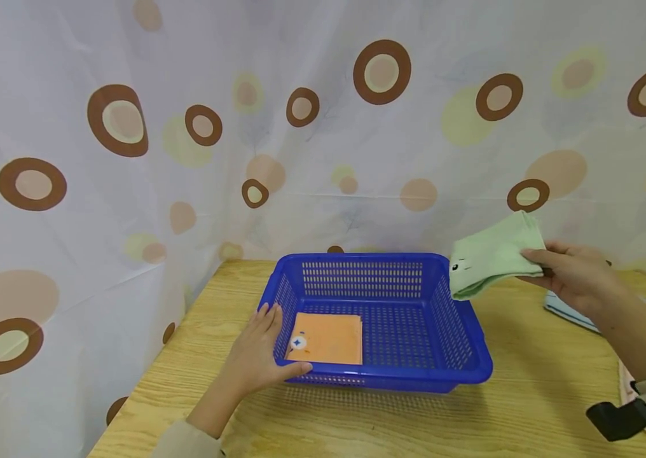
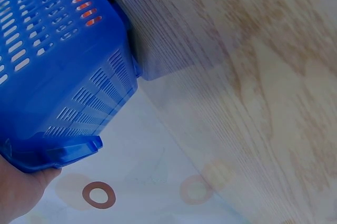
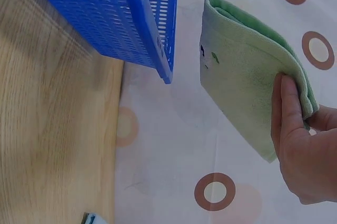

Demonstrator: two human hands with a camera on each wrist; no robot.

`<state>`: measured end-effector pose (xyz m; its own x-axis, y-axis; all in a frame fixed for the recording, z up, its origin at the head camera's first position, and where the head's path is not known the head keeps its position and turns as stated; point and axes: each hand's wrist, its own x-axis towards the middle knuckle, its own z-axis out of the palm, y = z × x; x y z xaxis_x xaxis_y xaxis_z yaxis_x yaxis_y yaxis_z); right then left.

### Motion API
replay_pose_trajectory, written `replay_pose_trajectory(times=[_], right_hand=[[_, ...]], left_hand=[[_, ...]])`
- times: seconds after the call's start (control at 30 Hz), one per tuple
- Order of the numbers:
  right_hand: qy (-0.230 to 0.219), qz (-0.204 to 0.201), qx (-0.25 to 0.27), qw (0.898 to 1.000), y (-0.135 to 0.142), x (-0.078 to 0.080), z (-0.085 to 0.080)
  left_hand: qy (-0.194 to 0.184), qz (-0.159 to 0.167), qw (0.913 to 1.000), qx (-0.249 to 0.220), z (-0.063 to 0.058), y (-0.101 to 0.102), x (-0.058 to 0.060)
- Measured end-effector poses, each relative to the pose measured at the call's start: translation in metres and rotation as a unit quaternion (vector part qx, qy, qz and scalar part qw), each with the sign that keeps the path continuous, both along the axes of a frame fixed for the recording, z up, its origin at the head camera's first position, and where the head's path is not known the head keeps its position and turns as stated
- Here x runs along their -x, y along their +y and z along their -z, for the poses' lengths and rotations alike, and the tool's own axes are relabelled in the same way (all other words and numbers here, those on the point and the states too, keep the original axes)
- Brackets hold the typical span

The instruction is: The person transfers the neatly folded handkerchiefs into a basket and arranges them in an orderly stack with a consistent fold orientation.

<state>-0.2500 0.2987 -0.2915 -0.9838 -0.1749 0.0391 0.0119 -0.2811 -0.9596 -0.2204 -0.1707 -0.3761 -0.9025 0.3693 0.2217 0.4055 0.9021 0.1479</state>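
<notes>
A blue plastic basket point(image 1: 380, 375) with slotted walls stands on the table. Inside, at its left, a folded orange towel point(image 1: 331, 340) with a small white and blue figure lies flat. My left hand point(image 1: 251, 356) holds the basket's near left corner, the thumb along the front rim and the fingers at the left rim. To the right, my right hand point(image 1: 577, 273) pinches a folded light green towel point(image 1: 494, 254) by one end, thumb on top. The towel's far end, with small dark stitching, overlaps the basket's right rim in the head view; in the right wrist view, the towel point(image 3: 242, 71) hangs beside the basket.
A folded light blue towel point(image 1: 569, 312) lies on the wooden table point(image 1: 529, 407) behind the right forearm. Partly hidden by the right wrist is a pink cloth point(image 1: 626, 385). A patterned curtain point(image 1: 323, 159) closes off the back and left sides.
</notes>
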Motion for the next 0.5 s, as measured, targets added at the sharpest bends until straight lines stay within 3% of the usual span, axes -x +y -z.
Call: replay_pose_trajectory(times=[0.5], right_hand=[[0.0,-0.034,-0.013,0.999,-0.026,-0.002,0.005]], left_hand=[[0.009,0.001,1.0,0.002,0.002,0.0,0.002]])
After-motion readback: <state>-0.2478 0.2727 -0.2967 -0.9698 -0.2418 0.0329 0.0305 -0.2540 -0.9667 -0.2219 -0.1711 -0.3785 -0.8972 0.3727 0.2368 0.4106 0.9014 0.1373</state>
